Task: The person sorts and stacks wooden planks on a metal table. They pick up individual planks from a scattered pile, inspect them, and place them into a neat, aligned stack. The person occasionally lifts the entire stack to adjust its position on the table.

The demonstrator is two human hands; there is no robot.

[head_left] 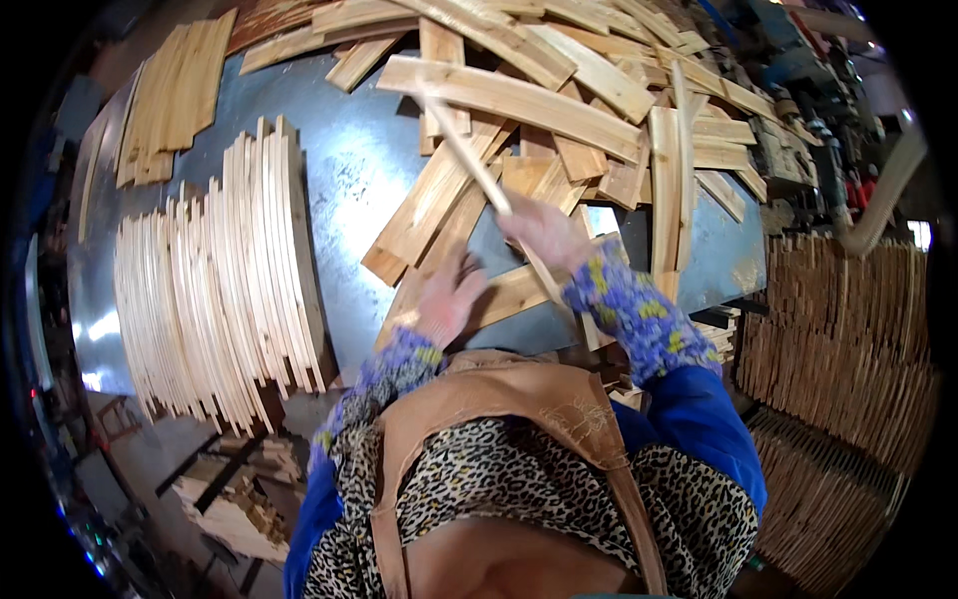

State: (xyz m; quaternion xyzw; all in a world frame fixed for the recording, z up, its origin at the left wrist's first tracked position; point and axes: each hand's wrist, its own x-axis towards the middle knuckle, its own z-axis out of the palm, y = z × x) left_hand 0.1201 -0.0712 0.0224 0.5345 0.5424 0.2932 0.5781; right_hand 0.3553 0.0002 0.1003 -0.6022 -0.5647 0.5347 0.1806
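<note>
1. Here, a wide metal table (344,205) spreads beneath the work, its grey surface shining in patches.
2. Beside the table's right end, brown slats (838,339) are stacked in dense layers.
3. Over the table's middle and far side lies a heap of loose boards (499,95), crossing one another at many angles.
4. At the table's near edge is a person (499,469) in a brown apron (519,389).
5. Toward the table's left end, pale narrow strips (225,280) form a tightly packed row, their ends uneven.
6. At the table's far left corner, wider planks (180,95) lie close together.
7. A slim strip (464,150) slants above the table's middle, in front of the heap.
8. Above the table, the right hand (544,230) is closed around that slim strip, partway along it.
9. Near the table's near edge, the left hand (449,299) has its blurred fingers loosely extended over the boards; whether it touches them cannot be told.
</note>
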